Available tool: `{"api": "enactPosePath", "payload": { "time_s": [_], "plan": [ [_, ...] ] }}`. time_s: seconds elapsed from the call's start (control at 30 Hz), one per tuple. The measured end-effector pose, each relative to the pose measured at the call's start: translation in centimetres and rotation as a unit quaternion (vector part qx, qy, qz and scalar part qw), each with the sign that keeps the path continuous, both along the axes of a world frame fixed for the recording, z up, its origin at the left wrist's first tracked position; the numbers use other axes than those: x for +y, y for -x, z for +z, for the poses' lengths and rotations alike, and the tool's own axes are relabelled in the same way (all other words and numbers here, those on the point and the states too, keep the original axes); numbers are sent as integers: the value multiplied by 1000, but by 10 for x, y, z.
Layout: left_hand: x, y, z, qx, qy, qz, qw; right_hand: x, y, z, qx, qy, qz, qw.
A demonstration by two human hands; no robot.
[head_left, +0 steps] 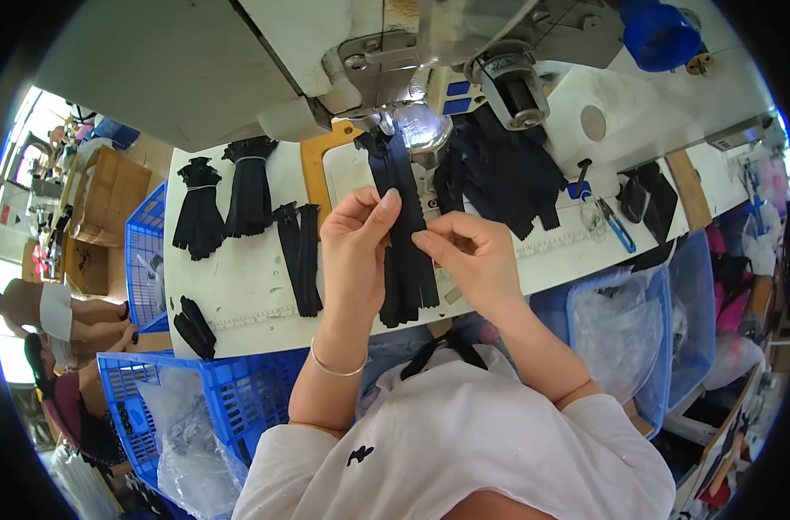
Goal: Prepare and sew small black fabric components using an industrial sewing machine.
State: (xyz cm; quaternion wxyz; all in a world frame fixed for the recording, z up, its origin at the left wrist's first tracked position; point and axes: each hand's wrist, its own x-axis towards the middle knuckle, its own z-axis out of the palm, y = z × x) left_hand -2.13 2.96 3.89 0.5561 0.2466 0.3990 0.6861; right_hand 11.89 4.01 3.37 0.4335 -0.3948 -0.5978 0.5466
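Note:
At the front of the sewing machine (386, 78), black zippers (410, 204) hang lengthwise between my hands, with their upper ends close to the needle area. My left hand (353, 247) is closed on their left side, thumb pressed against the fingers. From the right, my right hand (482, 256) pinches the edge of the zipper tape between thumb and fingertips. Two tied zipper bundles (250, 191) and a loose pair of zippers (300, 260) lie on the left. A large heap of black zippers (508, 169) rests to the right of the needle.
Thread snips (616, 225) with blue handles lie right on the white table (265, 303). A blue crate (230, 399) holding plastic bags stands at the lower left. Blue bins (577, 303) stand at the right. Two other people are at the far left.

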Motion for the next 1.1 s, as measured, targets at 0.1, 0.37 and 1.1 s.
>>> {"api": "enactPosePath", "payload": {
  "time_s": [0.1,0.37,1.1],
  "plan": [
    [2,3,-2,-1,7,-5,1000,1,2,1,10,-1,-5,1000],
    [31,14,11,38,-14,20,999,27,18,15,21,-38,-33,999],
    [68,69,-3,21,-111,47,992,37,-21,-57,-270,-224,-118,929]
  ]
}}
